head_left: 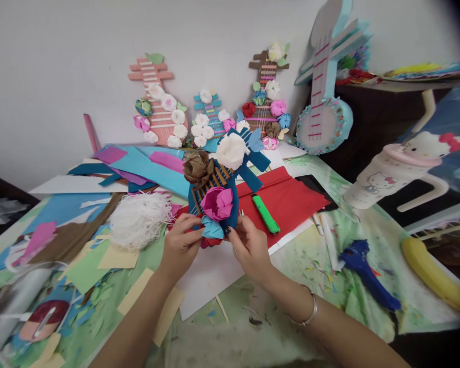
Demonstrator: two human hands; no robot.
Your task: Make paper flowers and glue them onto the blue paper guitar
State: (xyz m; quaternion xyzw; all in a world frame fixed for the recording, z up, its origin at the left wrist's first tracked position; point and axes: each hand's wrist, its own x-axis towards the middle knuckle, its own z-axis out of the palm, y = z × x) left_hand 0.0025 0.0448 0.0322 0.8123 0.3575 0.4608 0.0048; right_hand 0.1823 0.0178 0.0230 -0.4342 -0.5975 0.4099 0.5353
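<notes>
Carefully now, the light-blue paper flower [213, 228] could be crushed if pressed too hard, as the tilted dark-blue paper instrument [233, 207], mid-table above the white sheet [203, 283], is gripped low by the left hand's [181, 244] closed fingers, then by the right hand's [251, 249] thumb and fingers.

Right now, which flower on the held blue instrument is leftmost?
The crumpled brown paper flower; white flower, magenta flower and light blue flower sit farther right.
</notes>
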